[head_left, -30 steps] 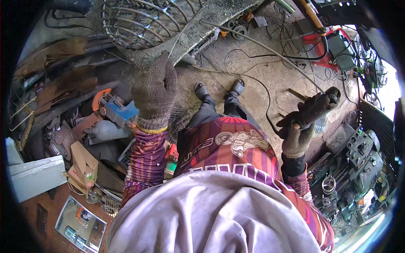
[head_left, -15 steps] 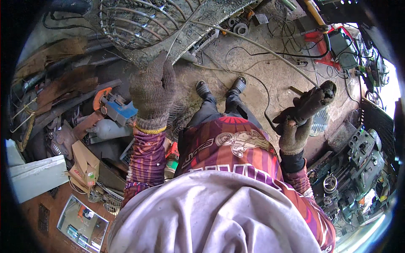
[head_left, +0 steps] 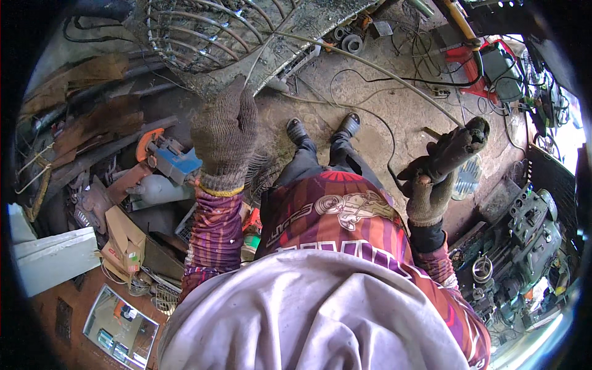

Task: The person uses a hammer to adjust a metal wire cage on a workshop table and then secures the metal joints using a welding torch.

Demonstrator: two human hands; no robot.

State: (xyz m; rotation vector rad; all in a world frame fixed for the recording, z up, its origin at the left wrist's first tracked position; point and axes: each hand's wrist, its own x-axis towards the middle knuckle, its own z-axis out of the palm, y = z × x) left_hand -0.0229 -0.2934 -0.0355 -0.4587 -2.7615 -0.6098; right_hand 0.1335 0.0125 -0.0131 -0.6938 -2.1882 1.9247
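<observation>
The left hand [head_left: 225, 139], in a knit glove with a yellow cuff edge, is raised at left, fingers together and pointing far. A thin rod [head_left: 259, 57] shows at its fingertips and runs far over the counter [head_left: 311, 26]; the back of the glove hides the grip, so how firmly the fingers are closed cannot be told.

The right hand [head_left: 431, 188], also gloved and darkly soiled, is at right with its fingers closed about a dark holder [head_left: 459, 148]. From the holder's far end a long rod [head_left: 382, 73] slants far and left to the counter, beside a metal grille [head_left: 206, 38] of curved bars. Whether the rod's tip touches the grille cannot be told.

The grille lies on the counter at far left, beyond the left hand. A black cable [head_left: 393, 140] crosses the floor [head_left: 376, 132] between the holder and the far right.

At left, near the forearm, are a blue and orange machine [head_left: 176, 163], an open cardboard box [head_left: 125, 246] and a pale panel [head_left: 55, 259]. At right stand a large grey machine [head_left: 535, 237] and, farther off, a red frame [head_left: 468, 68]. Grey rings [head_left: 351, 44] lie on the floor beside the counter.
</observation>
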